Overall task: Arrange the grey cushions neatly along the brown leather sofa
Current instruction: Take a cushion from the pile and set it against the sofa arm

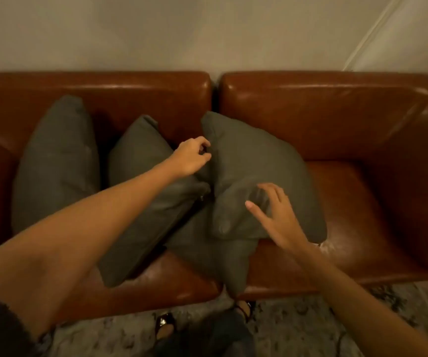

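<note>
Left hand pinches the upper left edge of the top cushion, fingers curled tight on the fabric. The right hand is spread open, fingertips resting on that cushion's lower front corner with nothing gripped.

From largest down: the brown leather sofa spans the view, two back sections meeting at a seam in the middle. Its right seat is bare. The far-left cushion leans upright against the backrest. The middle cushion slumps forward and sideways beside it. The top cushion leans on the backrest near the seam, lying partly over a fourth cushion whose corner hangs off the seat's front edge.

Risks, as I judge them: lifting the top cushion by one pinched edge could let it swing and knock the middle one flatter; dragging it could pull the fourth cushion off onto the rug, since the leather looks slick.

No containers are in view; the sofa seat alone holds the cushions.
</note>
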A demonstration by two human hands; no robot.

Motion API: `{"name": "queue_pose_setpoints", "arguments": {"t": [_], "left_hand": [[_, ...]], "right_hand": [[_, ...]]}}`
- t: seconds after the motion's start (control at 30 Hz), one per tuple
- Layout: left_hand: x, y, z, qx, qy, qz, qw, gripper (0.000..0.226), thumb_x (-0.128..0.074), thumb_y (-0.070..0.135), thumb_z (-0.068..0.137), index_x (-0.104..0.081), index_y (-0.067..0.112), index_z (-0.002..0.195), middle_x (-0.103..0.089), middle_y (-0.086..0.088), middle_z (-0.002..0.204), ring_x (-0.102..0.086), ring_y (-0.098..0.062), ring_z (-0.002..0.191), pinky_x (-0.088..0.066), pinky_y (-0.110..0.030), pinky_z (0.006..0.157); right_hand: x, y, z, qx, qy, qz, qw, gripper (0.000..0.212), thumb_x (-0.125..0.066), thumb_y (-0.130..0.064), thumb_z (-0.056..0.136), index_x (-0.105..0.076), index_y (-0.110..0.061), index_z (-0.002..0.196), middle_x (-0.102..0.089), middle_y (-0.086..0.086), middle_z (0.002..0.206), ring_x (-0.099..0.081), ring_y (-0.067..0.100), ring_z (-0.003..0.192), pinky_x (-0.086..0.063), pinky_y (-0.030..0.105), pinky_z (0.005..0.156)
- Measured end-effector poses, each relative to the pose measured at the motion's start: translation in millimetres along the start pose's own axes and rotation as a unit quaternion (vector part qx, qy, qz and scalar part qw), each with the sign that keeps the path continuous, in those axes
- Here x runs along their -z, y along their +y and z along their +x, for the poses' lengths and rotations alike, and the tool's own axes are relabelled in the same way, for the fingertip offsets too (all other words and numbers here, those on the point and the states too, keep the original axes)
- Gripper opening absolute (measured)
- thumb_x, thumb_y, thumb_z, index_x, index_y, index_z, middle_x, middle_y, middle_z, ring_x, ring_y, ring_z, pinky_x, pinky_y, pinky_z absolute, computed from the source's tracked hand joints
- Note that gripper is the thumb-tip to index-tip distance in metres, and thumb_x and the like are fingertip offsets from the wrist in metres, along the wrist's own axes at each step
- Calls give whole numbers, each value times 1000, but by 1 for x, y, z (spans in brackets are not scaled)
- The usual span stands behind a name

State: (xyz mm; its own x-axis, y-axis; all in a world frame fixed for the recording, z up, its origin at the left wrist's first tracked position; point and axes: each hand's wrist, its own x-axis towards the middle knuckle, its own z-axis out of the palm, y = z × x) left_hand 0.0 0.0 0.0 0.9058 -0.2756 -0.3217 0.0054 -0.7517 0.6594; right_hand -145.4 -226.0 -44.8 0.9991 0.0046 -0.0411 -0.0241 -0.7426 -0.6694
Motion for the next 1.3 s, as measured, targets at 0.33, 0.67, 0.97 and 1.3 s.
{"name": "queue_pose_setpoints", "arguments": {"t": [0.33, 0.67, 0.97, 1.3], "left_hand": [[-49, -3, 70, 207, 73, -216, 951, 65, -39, 54, 99, -29, 13, 149, -41, -9, 147, -42, -28, 132, -37, -38, 107], [-86, -9, 105, 220, 153, -378, 886, 93, -56, 64, 86, -16, 16, 155, -34, -4, 155, -37, -22, 138, -32, -32, 109], [-76, -17, 126, 213, 73, -409, 885, 91, -72, 64, 73, -47, 6, 139, -57, -1, 132, -54, -21, 118, -44, -36, 101], [-78, 60, 156, 80, 15, -244, 966, 58, -70, 42, 87, -53, 6, 129, -59, -5, 125, -56, -23, 118, -50, -39, 98]], "right_hand": [[-43, 51, 4, 16, -72, -64, 995, 96, -46, -86, 71, -1, -53, 149, 14, -13, 162, 26, 14, 147, 18, 58, 111], [-57, 54, 17, 216, -4, -174, 961, 115, -51, -89, 65, -13, -29, 156, -9, 13, 163, 0, 41, 150, -3, 74, 111], [-72, 54, 7, 230, 2, -209, 950, 57, -46, -70, 90, -44, -43, 140, -21, 13, 160, -11, 54, 145, -10, 80, 105], [-29, 88, -10, 140, 82, -53, 985, 38, -37, -46, 104, -48, -32, 137, -21, 6, 161, -11, 48, 147, -11, 70, 114]]}}
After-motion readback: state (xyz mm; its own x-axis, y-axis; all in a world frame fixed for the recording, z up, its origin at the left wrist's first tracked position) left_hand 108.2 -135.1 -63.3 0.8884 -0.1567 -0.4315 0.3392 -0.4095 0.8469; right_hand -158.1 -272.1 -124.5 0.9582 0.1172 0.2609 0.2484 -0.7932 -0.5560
